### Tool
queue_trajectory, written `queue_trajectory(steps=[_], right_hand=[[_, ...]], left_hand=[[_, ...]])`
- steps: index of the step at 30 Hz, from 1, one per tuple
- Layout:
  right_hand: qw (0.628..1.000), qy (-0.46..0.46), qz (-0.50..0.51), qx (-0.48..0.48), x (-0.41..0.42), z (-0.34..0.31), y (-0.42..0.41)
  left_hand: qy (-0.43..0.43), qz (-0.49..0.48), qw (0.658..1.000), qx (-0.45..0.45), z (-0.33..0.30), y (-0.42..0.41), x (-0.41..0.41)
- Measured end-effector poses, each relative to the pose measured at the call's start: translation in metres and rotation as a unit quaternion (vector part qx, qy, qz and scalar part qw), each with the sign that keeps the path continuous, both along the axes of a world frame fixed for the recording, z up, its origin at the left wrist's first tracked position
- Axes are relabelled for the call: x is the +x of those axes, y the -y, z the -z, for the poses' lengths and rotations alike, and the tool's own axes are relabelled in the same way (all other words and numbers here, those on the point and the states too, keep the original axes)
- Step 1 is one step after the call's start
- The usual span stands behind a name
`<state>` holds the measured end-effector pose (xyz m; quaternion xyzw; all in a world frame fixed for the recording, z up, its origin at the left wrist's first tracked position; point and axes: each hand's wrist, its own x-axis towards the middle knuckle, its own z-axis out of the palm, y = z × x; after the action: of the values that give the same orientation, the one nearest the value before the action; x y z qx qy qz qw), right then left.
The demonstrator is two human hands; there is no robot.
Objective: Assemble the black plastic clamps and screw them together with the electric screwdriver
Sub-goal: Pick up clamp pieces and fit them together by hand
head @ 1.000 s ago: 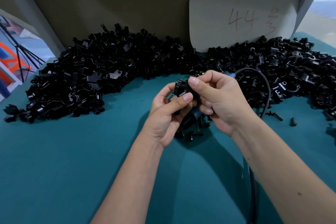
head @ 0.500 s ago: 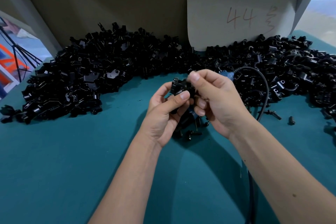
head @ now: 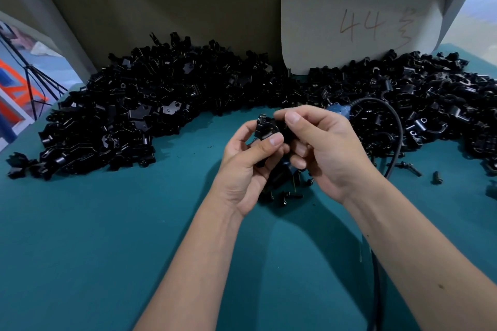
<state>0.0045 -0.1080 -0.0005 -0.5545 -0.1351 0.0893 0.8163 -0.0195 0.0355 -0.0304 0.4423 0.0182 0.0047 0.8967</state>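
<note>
Small black plastic clamp [head: 266, 129] sits above the teal table [head: 107, 236], pinched between both hands: left hand [head: 246, 169] grips it with thumb over the front, right hand [head: 320, 148] pinches its right side, fingers curled. Halves look mid-fitting (seam hidden by fingers). Loose black screws [head: 289, 195] lie below. Blue-tipped electric screwdriver [head: 337, 109] with black cable rests untouched by the right pile of black clamp parts [head: 430, 105]; the left pile [head: 129, 115] is large too. Screwing not yet done; most work seems left.

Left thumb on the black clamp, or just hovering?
Touching. In the head view the left hand has its thumb tip pressed flat against the front of the black clamp, with no gap showing; the right hand pinches the same clamp from the other side.
</note>
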Motion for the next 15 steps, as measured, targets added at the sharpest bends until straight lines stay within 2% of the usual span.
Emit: queue_trajectory(steps=[5, 7, 10, 15], right_hand=[[0.996, 0.013, 0.080, -0.026, 0.001, 0.002, -0.007], [0.991, 0.051, 0.112, -0.059, 0.002, 0.003, -0.006], [0.983, 0.119, 0.106, -0.092, 0.003, 0.002, -0.005], [0.972, 0.138, 0.137, -0.134, 0.007, 0.004, -0.004]], left_hand=[[0.015, 0.015, 0.999, 0.037, 0.000, 0.002, 0.000], [0.023, 0.010, 0.999, 0.040, -0.001, 0.005, -0.001], [0.035, -0.016, 0.998, 0.058, -0.003, 0.010, -0.001], [0.028, -0.050, 0.993, 0.105, 0.001, 0.015, 0.000]])
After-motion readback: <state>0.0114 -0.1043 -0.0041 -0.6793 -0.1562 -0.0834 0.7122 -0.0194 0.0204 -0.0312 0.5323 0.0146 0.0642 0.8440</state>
